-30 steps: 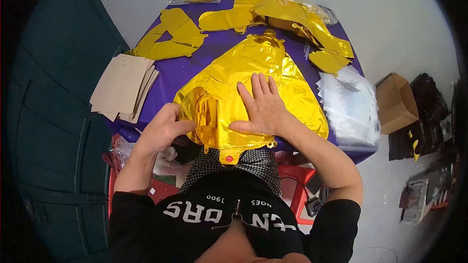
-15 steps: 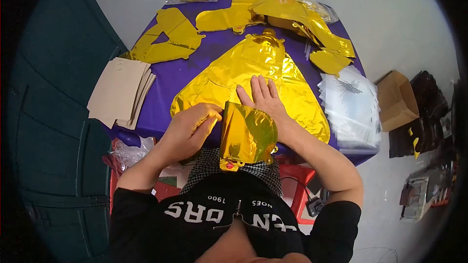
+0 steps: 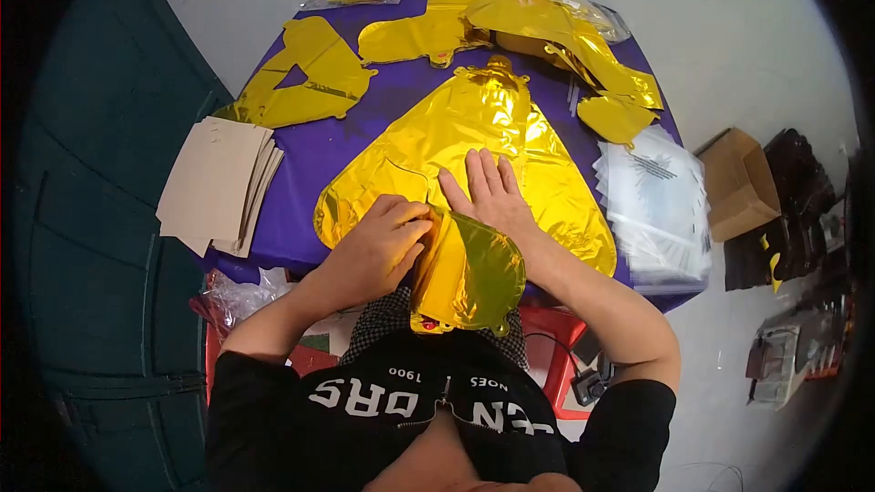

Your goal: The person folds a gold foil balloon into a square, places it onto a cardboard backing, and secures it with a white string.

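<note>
A large flat gold foil balloon [image 3: 533, 146] lies on the purple-covered table, wide toward me and narrow at the far end. Its near part [image 3: 469, 273] stands folded up at the table's front edge and hangs over my lap, with small tabs at the bottom. My left hand [image 3: 374, 241] pinches the upper left edge of this part between thumb and fingers. Just right of it, my right hand [image 3: 497, 196] rests palm down on the foil, fingers stretched out and slightly spread.
More flat gold foil balloons [image 3: 319, 82] lie along the back and left of the purple tablecloth [image 3: 314, 150]. A stack of beige cards [image 3: 214, 182] sits at left, clear plastic bags [image 3: 656, 210] at right. Beyond the right edge stands a cardboard box [image 3: 740, 184]. A red stool [image 3: 556, 346] shows below me.
My left hand has moved slightly up and right, its fingers now over the foil's edge. The hanging part has tilted and fanned out to the right. My right hand stays flat, slightly lower.
</note>
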Tool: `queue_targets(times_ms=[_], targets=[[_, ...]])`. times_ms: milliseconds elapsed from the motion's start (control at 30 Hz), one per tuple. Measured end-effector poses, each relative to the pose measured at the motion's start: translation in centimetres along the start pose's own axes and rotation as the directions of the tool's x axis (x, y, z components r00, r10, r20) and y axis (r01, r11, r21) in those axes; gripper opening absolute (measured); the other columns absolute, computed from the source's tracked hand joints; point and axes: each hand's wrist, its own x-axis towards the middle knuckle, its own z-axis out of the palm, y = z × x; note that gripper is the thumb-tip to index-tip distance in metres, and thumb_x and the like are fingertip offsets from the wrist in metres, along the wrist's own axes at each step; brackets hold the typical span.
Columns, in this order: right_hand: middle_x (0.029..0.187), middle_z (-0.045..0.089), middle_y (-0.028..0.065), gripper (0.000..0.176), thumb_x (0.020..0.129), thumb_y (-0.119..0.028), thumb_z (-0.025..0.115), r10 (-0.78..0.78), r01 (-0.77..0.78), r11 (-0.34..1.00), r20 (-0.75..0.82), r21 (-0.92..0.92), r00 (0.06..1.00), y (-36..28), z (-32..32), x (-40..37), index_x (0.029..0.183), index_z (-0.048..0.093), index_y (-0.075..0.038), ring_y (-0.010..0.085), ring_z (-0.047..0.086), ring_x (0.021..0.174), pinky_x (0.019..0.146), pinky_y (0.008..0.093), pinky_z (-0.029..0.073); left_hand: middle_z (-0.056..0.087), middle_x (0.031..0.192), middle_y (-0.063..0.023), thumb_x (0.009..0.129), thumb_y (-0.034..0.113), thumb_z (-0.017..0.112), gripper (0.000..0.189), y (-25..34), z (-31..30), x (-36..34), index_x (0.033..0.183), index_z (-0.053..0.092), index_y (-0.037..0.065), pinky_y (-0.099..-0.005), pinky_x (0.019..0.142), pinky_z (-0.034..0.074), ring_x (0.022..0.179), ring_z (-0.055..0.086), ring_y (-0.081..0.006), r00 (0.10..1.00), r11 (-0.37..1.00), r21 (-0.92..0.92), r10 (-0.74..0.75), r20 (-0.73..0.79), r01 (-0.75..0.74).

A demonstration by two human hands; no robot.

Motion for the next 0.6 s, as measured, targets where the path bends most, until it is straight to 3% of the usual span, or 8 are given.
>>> queue_targets(times_ms=[367,467,567,600], targets=[[0.141,0.035,0.0396,0.059,0.092,-0.028,0.046,0.018,-0.019,0.998,0.019,0.052,1.000,-0.1,-0.3,0.1,0.145,0.035,-0.004,0.0525,0.033,0.136,0.112,0.0596,0.023,0.056,0.118,-0.0166,0.080,0.006,0.068,0.033,-0.1,1.2,0.7,0.110,0.060,-0.003,-0.0432,0.095,0.046,0.111,0.052,-0.0368,0.998,0.980,0.193,0.052,-0.044,-0.042],[0.142,0.035,0.0389,0.061,0.092,-0.028,0.046,-0.001,0.002,1.000,0.024,-0.014,1.000,0.0,0.2,-0.1,0.146,0.033,-0.004,0.0518,0.034,0.135,0.113,0.0597,0.023,0.058,0.112,-0.0177,0.080,0.008,0.068,0.031,0.2,0.9,1.0,0.106,0.061,-0.006,-0.0430,0.094,0.045,0.107,0.053,-0.0351,0.993,0.982,0.183,0.064,-0.097,-0.046],[0.143,0.034,0.0384,0.062,0.091,-0.028,0.047,-0.053,0.030,0.972,-0.092,-0.235,0.994,0.5,3.3,-0.5,0.146,0.032,-0.004,0.0515,0.033,0.136,0.113,0.0595,0.023,0.057,0.122,-0.0182,0.080,0.008,0.069,0.037,0.3,0.4,0.9,0.114,0.060,-0.003,-0.0472,0.102,0.042,0.116,0.053,-0.0388,0.991,0.989,0.119,0.100,-0.083,-0.090],[0.143,0.034,0.0383,0.062,0.091,-0.028,0.047,-0.050,0.032,0.978,-0.081,-0.206,0.995,0.5,3.3,-0.6,0.146,0.032,-0.004,0.0515,0.032,0.137,0.113,0.0594,0.022,0.057,0.122,-0.0194,0.081,0.010,0.069,0.037,0.3,0.5,0.8,0.113,0.060,-0.005,-0.0481,0.103,0.041,0.118,0.052,-0.0382,0.991,0.985,0.136,0.116,-0.066,-0.106]])
